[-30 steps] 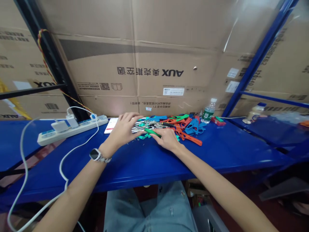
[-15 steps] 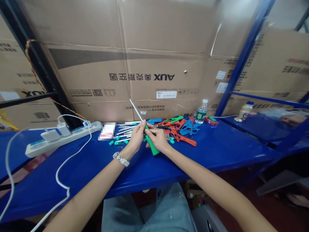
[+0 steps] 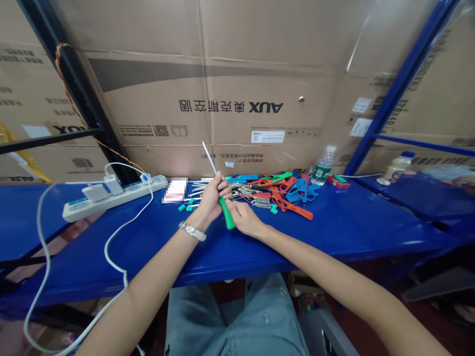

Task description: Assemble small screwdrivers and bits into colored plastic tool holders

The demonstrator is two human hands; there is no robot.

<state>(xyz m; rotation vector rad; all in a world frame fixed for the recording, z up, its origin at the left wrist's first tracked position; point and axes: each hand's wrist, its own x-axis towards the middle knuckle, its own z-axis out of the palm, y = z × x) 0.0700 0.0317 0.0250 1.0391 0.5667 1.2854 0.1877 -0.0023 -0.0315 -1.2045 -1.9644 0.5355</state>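
Observation:
A tool with a green plastic handle and a thin metal shaft is held tilted above the table, shaft pointing away and up to the left. My left hand is closed around it where the shaft meets the handle. My right hand grips the handle from the right, its fingertips partly hidden. Just beyond my hands lie several metal tubes and small green caps. To the right is a pile of plastic parts, among them a blue one and an orange one.
A white power strip with plugged-in adapters and a trailing white cable occupies the left. At the back right stand a water bottle and a red box. A cardboard sheet rises behind the blue table.
The view has shifted, so the scene sits further right. The handle has turned more upright. My left fingers have spread a little, and my right hand has moved toward the handle's lower part.

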